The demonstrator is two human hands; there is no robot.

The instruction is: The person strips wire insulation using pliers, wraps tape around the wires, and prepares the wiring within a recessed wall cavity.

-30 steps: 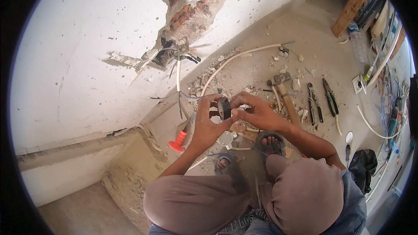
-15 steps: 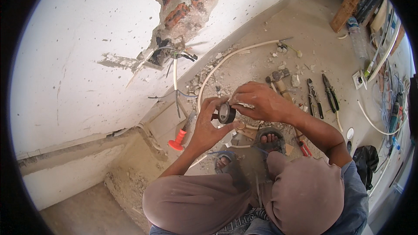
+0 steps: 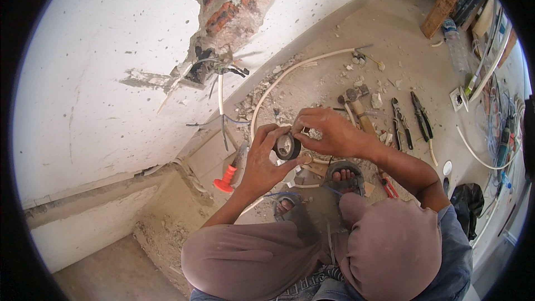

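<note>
1 black tape roll [image 3: 296, 148], clamped between thumb and fingers of the left hand [image 3: 264, 159], hole facing upward, lies just left of the right hand [image 3: 330, 132], whose fingertips gather at its upper rim, their hold impossible to tell.

A black roll of tape [image 3: 296, 149], ring-shaped with a paler inner core, is held tilted in the left hand [image 3: 264, 159], its round opening visible, the right hand [image 3: 330, 131] at its upper edge.

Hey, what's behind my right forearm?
A hammer's wooden handle runs in behind your right forearm; its lower end is covered, and whatever else lies there can't be seen.
</note>
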